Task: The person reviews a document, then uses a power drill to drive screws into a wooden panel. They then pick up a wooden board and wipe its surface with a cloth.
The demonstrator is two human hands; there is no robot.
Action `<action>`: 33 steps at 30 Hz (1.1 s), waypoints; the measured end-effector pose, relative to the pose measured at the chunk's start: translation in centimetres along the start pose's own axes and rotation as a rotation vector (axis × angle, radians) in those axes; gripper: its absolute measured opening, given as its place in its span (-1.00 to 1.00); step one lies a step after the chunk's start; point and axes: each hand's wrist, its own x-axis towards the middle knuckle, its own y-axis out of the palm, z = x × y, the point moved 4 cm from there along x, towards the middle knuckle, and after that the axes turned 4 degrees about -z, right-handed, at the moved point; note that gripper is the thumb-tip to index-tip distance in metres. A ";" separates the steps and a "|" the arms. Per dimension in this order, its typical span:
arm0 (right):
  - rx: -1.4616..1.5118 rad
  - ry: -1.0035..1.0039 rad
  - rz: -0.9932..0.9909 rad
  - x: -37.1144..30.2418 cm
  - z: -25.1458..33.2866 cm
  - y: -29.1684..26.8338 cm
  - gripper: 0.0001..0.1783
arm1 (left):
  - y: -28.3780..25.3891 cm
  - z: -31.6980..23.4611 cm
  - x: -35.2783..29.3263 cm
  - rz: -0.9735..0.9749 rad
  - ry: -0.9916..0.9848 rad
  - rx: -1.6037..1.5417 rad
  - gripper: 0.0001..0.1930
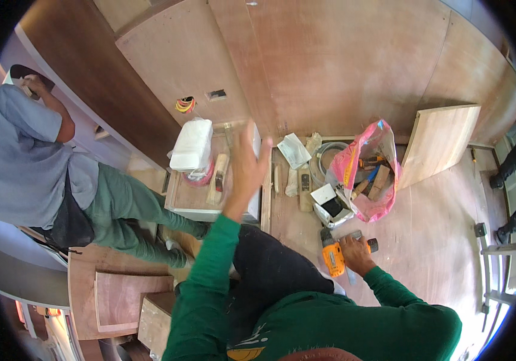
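My left hand [247, 171] is raised in front of me with fingers stretched and thumb apart, holding nothing. It hangs over the edge of a low wooden cabinet box, beside a wooden hand plane [218, 179]. Lower right, my right hand [357, 254] is closed over an orange and black cordless drill [334, 257] just above the plywood surface. The palm and fingers hide part of the drill. Just beyond it stands an open white carton [334, 207] with a dark item inside. A pink plastic bag [373, 207] of hand tools and wood pieces lies close by.
A white wrapped package [191, 144] sits on the box. Wires [184, 104] stick out of the plywood wall. A wooden panel [441, 144] leans at the right. At left stands a person in grey [23, 156]; another person's legs [513, 174] show at far right, near a ladder-like frame [504, 248].
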 end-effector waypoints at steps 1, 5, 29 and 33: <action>-0.035 -0.022 0.012 0.1 -0.4 0.1 -0.73 | -0.4 -0.8 3.6 -0.096 0.114 0.102 -0.28; -0.036 -0.058 0.116 -0.3 -1.1 1.1 -0.63 | -1.4 -4.7 18.0 -0.329 0.367 0.204 -0.12; 0.586 1.148 -0.922 -16.2 -28.4 -0.6 -0.67 | 0.1 -2.7 31.5 -0.233 0.604 0.402 -0.29; 0.260 1.212 -0.855 -16.6 -28.0 5.7 -0.58 | -7.7 -6.8 33.2 -0.714 0.733 0.421 -0.51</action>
